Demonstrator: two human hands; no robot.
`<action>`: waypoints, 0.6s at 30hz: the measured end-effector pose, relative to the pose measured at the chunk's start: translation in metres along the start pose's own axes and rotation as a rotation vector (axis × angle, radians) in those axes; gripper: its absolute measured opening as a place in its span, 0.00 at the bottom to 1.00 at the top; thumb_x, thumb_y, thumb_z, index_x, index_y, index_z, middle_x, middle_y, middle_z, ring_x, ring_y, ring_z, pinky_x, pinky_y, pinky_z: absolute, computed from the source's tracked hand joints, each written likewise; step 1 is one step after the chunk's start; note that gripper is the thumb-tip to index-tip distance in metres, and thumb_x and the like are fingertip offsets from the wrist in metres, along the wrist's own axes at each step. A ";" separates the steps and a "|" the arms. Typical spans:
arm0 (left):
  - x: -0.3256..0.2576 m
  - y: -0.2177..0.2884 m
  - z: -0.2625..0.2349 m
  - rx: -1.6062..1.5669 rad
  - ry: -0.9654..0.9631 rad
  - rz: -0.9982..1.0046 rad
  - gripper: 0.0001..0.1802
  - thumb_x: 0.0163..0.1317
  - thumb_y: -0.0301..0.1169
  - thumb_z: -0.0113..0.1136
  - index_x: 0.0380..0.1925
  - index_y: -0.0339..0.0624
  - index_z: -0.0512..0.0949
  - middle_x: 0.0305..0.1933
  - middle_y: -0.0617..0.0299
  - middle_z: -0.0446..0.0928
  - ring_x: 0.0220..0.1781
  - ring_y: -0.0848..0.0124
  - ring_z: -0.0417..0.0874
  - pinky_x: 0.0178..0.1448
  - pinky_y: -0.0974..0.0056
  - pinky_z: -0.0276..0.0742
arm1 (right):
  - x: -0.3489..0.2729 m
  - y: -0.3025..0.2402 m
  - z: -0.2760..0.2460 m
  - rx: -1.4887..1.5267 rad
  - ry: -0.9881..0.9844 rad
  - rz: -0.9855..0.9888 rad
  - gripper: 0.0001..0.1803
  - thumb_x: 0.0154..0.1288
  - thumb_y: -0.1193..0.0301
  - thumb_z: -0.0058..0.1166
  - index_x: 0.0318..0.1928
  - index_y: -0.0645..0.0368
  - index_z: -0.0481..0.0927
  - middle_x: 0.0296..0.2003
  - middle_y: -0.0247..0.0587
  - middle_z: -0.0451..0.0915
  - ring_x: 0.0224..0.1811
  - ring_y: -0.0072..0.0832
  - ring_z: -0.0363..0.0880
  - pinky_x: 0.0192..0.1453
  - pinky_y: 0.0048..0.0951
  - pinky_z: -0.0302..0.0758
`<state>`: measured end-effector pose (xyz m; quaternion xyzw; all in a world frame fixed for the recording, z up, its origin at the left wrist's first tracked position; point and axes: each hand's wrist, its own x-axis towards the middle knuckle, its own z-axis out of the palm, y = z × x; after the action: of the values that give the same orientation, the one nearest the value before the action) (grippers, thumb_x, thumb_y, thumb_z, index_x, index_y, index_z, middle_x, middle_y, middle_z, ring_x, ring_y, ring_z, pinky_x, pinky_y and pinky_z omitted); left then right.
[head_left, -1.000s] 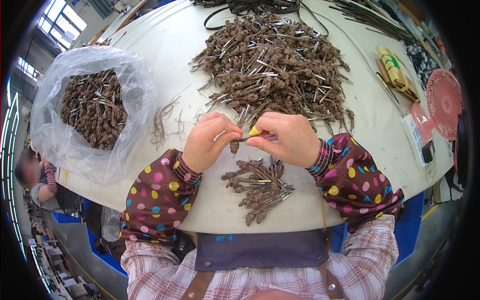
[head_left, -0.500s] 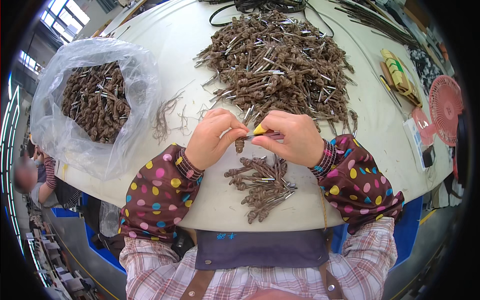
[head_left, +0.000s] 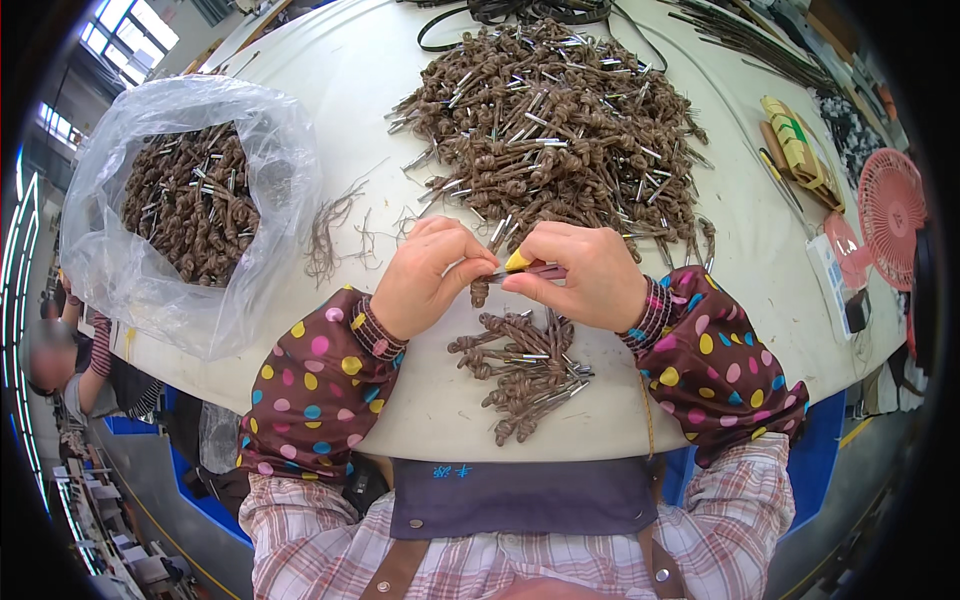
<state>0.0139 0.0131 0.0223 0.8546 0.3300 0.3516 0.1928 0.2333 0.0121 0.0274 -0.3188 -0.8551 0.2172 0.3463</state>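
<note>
My left hand (head_left: pixel 432 275) pinches a brown knotted cord piece (head_left: pixel 480 290), its knotted end hanging below the fingertips. Close against it, my right hand (head_left: pixel 588 276) is closed on a slim dark, purplish tool (head_left: pixel 543 271), whose tip meets the cord at my left fingertips. The fingers hide most of the tool, so its kind is unclear. Something yellow (head_left: pixel 517 261) covers or sits at my right index fingertip. Just below the hands lies a small pile of knotted cords (head_left: pixel 525 375) with silvery metal tips. Beyond them rises a large heap of the same cords (head_left: pixel 560 140).
At left, a clear plastic bag (head_left: pixel 90 240) holds more knotted cords. Loose thread scraps (head_left: pixel 325 240) lie beside it. On the right are a pink fan (head_left: pixel 892 205), a yellow-wrapped bundle (head_left: pixel 800 150) and dark strips (head_left: pixel 750 45). A co-worker (head_left: pixel 85 375) is at far left.
My hands stay almost in place, with only slight finger movement around the cord and tool. At far left, the co-worker's head and arm have shifted.
</note>
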 end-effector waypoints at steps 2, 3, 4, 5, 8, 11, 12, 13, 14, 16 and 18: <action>-0.001 0.001 -0.002 0.007 -0.011 0.000 0.02 0.56 0.26 0.60 0.28 0.42 0.78 0.28 0.64 0.77 0.36 0.64 0.74 0.50 0.61 0.67 | 0.001 -0.001 0.000 -0.029 0.000 -0.017 0.13 0.56 0.62 0.62 0.29 0.58 0.77 0.26 0.34 0.75 0.22 0.29 0.78 0.25 0.25 0.72; -0.001 0.001 -0.003 0.011 -0.022 0.002 0.01 0.56 0.24 0.60 0.28 0.40 0.77 0.29 0.63 0.78 0.36 0.64 0.74 0.49 0.62 0.67 | 0.001 -0.001 0.000 -0.061 0.001 -0.031 0.13 0.56 0.61 0.62 0.29 0.57 0.77 0.25 0.33 0.74 0.22 0.29 0.77 0.24 0.25 0.71; -0.001 0.001 -0.003 0.011 -0.022 0.002 0.01 0.56 0.24 0.60 0.28 0.40 0.77 0.29 0.63 0.78 0.36 0.64 0.74 0.49 0.62 0.67 | 0.000 -0.001 -0.001 -0.061 0.001 -0.031 0.13 0.56 0.61 0.62 0.29 0.57 0.77 0.25 0.33 0.74 0.22 0.29 0.77 0.24 0.25 0.71; -0.001 0.001 -0.004 0.008 -0.023 -0.007 0.01 0.56 0.24 0.60 0.28 0.40 0.77 0.29 0.63 0.78 0.36 0.64 0.74 0.50 0.62 0.67 | 0.000 -0.002 -0.001 -0.132 0.006 -0.075 0.13 0.57 0.59 0.61 0.29 0.55 0.77 0.26 0.33 0.75 0.23 0.30 0.77 0.25 0.28 0.71; -0.001 0.001 -0.004 -0.002 -0.024 -0.020 0.01 0.56 0.24 0.60 0.28 0.40 0.77 0.29 0.63 0.78 0.37 0.64 0.74 0.50 0.62 0.67 | 0.000 -0.002 0.000 -0.208 0.029 -0.136 0.13 0.58 0.58 0.59 0.29 0.53 0.76 0.27 0.32 0.74 0.23 0.32 0.76 0.25 0.30 0.71; -0.001 0.001 -0.004 -0.004 -0.023 -0.012 0.01 0.56 0.25 0.60 0.28 0.40 0.77 0.29 0.63 0.78 0.37 0.64 0.74 0.50 0.62 0.67 | 0.000 -0.001 0.000 -0.203 0.043 -0.153 0.13 0.58 0.58 0.59 0.29 0.52 0.76 0.26 0.31 0.74 0.23 0.32 0.76 0.25 0.30 0.71; -0.001 0.001 -0.004 0.000 -0.022 0.000 0.02 0.56 0.25 0.60 0.28 0.40 0.77 0.29 0.63 0.78 0.37 0.63 0.74 0.50 0.61 0.67 | -0.001 -0.001 0.000 -0.194 0.040 -0.152 0.13 0.58 0.58 0.59 0.29 0.52 0.76 0.26 0.31 0.74 0.23 0.32 0.76 0.25 0.30 0.71; -0.001 0.001 -0.003 0.000 -0.022 0.000 0.02 0.56 0.25 0.60 0.28 0.40 0.77 0.29 0.63 0.78 0.37 0.63 0.74 0.50 0.61 0.67 | -0.001 0.000 0.000 -0.194 0.040 -0.152 0.13 0.58 0.58 0.59 0.29 0.52 0.76 0.26 0.31 0.74 0.23 0.32 0.76 0.25 0.30 0.71; -0.001 0.000 -0.002 0.001 -0.015 0.014 0.02 0.56 0.27 0.61 0.28 0.42 0.78 0.28 0.65 0.77 0.36 0.64 0.74 0.51 0.61 0.66 | -0.001 0.001 0.001 -0.180 0.029 -0.147 0.12 0.58 0.58 0.59 0.29 0.52 0.76 0.26 0.31 0.74 0.23 0.32 0.76 0.24 0.30 0.71; -0.001 -0.001 -0.001 0.002 -0.008 0.027 0.03 0.57 0.30 0.61 0.27 0.45 0.78 0.28 0.67 0.76 0.35 0.65 0.74 0.52 0.61 0.66 | -0.001 0.002 0.002 -0.166 0.019 -0.142 0.12 0.58 0.58 0.59 0.29 0.52 0.75 0.26 0.31 0.73 0.23 0.32 0.76 0.24 0.30 0.71; -0.001 -0.001 -0.001 0.015 -0.021 0.055 0.03 0.56 0.30 0.61 0.27 0.45 0.78 0.28 0.67 0.76 0.35 0.66 0.74 0.53 0.61 0.66 | 0.000 0.002 0.003 -0.158 0.005 -0.154 0.12 0.58 0.58 0.59 0.28 0.52 0.75 0.26 0.31 0.73 0.22 0.32 0.76 0.24 0.30 0.71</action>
<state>0.0123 0.0135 0.0220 0.8684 0.3072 0.3452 0.1800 0.2323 0.0133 0.0240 -0.2788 -0.8908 0.1210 0.3377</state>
